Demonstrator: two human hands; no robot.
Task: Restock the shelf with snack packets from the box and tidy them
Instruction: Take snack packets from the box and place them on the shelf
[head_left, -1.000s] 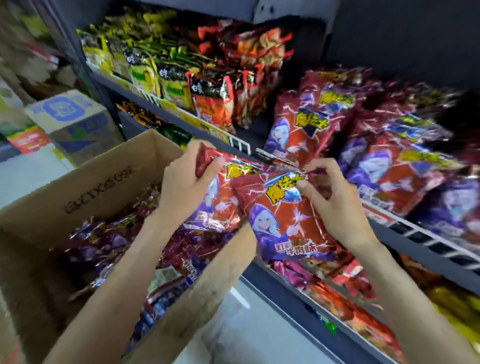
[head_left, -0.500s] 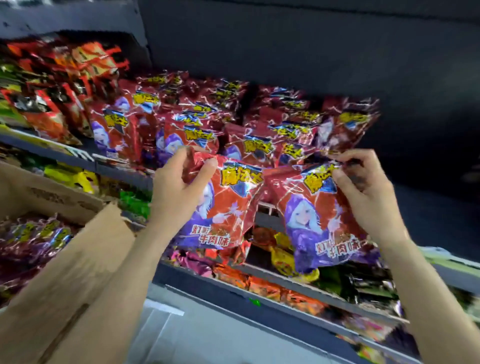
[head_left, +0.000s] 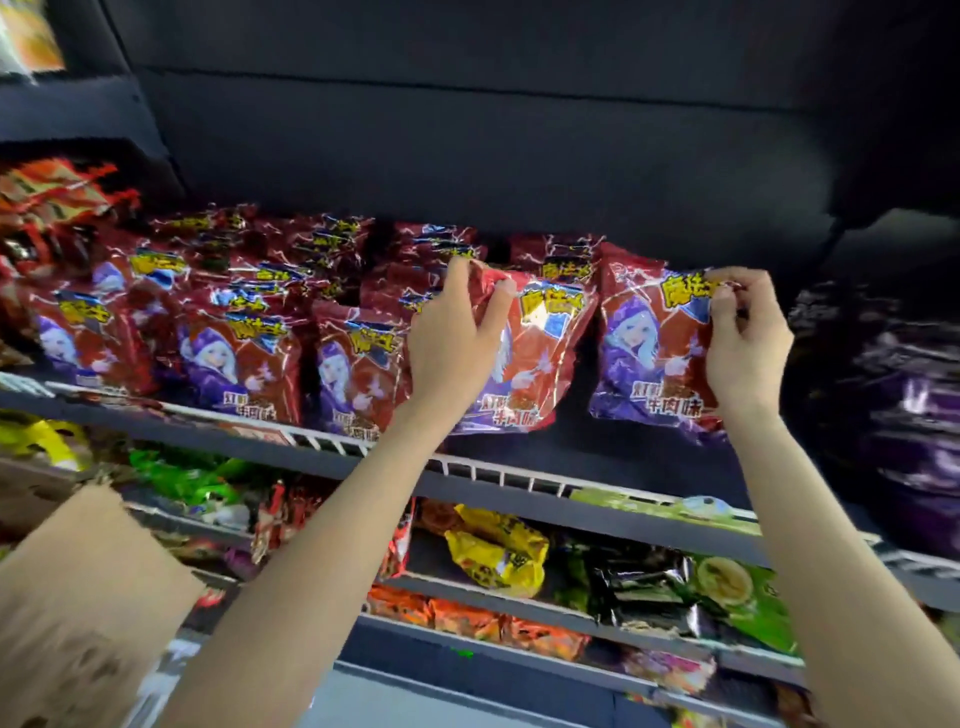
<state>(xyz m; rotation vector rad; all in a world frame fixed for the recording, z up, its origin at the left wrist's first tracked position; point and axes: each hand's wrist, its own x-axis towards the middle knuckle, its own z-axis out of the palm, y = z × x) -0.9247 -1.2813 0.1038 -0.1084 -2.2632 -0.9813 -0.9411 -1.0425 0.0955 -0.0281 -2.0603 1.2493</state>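
My left hand (head_left: 452, 332) grips the top left corner of a red and purple snack packet (head_left: 540, 353), held upright just above the shelf rail (head_left: 493, 470). My right hand (head_left: 743, 332) pinches the top right corner of a second packet of the same kind (head_left: 649, 348), to the right of the first. Both packets hang at the right end of a row of matching packets (head_left: 239, 343) that stand on the shelf. A corner of the cardboard box (head_left: 88, 587) shows at the lower left.
Dark purple packets (head_left: 904, 395) lie on the shelf to the right of my right hand. Orange packets (head_left: 47, 202) stand at the far left. Lower shelves hold yellow (head_left: 498, 556), green (head_left: 737, 587) and orange packets. A dark shelf back rises behind the row.
Both hands have lifted their packets out of the box and carried them up and to the right, to the shelf row. The view has swung from the box to the shelf.
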